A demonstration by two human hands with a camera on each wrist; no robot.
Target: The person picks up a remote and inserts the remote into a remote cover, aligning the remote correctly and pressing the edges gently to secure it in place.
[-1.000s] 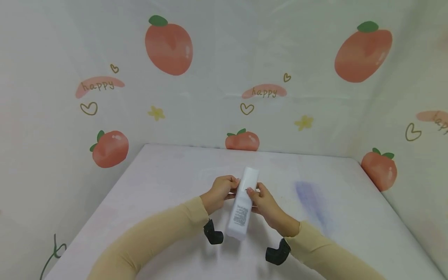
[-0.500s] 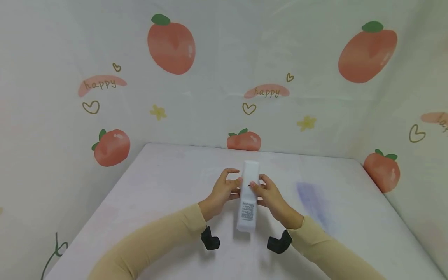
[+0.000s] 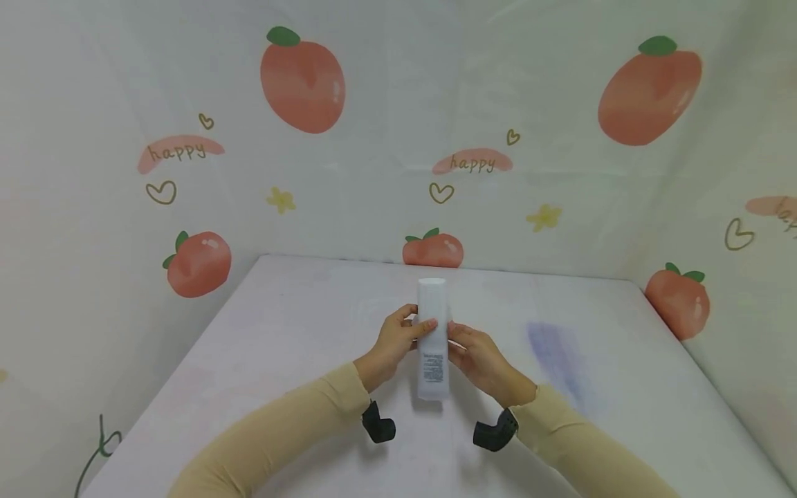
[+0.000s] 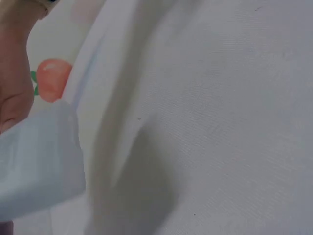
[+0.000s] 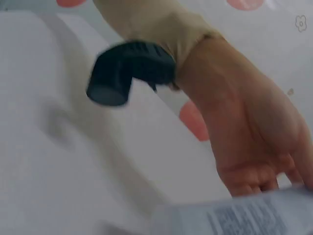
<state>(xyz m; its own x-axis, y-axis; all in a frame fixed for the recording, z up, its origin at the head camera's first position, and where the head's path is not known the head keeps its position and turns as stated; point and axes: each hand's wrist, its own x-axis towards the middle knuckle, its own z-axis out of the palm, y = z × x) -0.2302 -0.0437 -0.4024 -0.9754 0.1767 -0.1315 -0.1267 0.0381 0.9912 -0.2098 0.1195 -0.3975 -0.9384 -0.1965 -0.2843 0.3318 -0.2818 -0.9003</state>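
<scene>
A tall white bottle [image 3: 432, 304] with small grey print on its lower part is held over the table in the head view. My left hand [image 3: 391, 346] grips it from the left, with the thumb across its front and the fingers partly hidden behind. On the other side, my right hand [image 3: 482, 360] holds its right edge with bent fingers, some of them hidden. The left wrist view shows one end of the bottle [image 4: 44, 156] and part of my right hand [image 4: 14, 78]. Across the right wrist view, my left hand [image 5: 254, 122] appears above the printed bottle [image 5: 244, 218].
The white table [image 3: 311, 304] carries a bluish patch [image 3: 557, 360] at the right. Behind it hangs a white cloth [image 3: 386, 104] printed with red fruit. Black wrist cameras [image 3: 378, 423] stick out below both sleeves.
The bottle has turned from slanted to nearly straight up and down in the head view and moved slightly farther away. My right thumb has slid off its front to the right edge.
</scene>
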